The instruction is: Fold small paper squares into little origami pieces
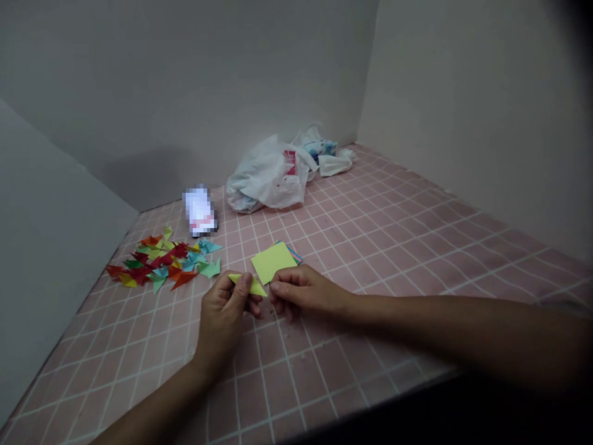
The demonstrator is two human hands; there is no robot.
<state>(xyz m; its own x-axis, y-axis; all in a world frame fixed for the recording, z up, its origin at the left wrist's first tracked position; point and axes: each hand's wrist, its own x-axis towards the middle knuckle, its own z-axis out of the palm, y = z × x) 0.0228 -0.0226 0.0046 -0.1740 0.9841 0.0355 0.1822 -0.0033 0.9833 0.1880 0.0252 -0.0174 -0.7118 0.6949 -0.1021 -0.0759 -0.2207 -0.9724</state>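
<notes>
My left hand (228,306) pinches a folded piece of yellow paper (252,286) between thumb and fingers. The paper is narrow, with a sharp tip pointing right. Close to that tip is my right hand (301,290), its fingers curled together. Whether they touch the tip or hold anything is hidden. Just behind my hands lies a stack of square paper sheets (273,261), yellow on top, with blue and red edges showing beneath. A pile of small folded paper cranes (162,256) in red, orange, yellow, green and blue spreads to the left.
A phone (200,210) with a lit, blurred screen stands behind the cranes. White plastic bags (271,176) lie toward the back wall. The table is covered in a pink cloth with white grid lines (370,247). Grey walls (194,80) rise around it.
</notes>
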